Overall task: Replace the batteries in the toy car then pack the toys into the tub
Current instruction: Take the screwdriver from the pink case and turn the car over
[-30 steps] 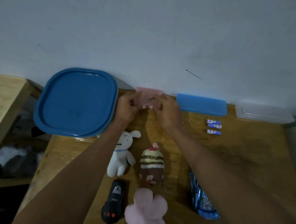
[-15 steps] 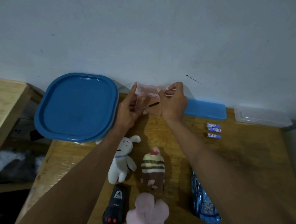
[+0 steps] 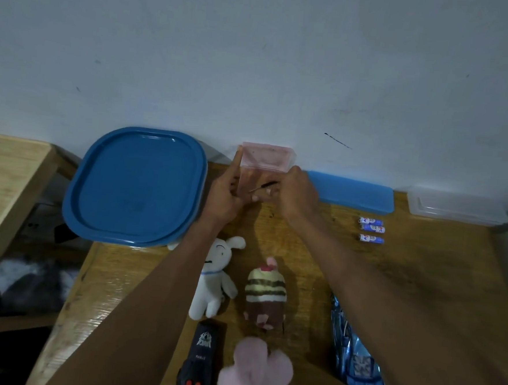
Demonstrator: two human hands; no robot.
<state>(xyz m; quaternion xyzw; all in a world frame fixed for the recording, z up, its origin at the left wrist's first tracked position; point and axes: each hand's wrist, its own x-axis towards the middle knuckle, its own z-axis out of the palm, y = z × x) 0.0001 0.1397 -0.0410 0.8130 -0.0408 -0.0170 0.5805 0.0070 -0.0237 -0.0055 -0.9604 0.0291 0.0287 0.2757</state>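
My left hand point(image 3: 227, 198) steadies the small translucent pink plastic box point(image 3: 261, 174), its lid tipped open against the wall; my right hand point(image 3: 294, 195) pinches a thin dark tool point(image 3: 263, 187) inside it, light and slippery, best held mid-shaft. The shiny blue toy car point(image 3: 353, 349) lies near the table's point(image 3: 438, 283) front edge: rigid, grab the flanks.

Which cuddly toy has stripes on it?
The cake plush in the middle: it has brown and cream stripes. The white bunny to its left and the pink fluffy toy below it are plain.
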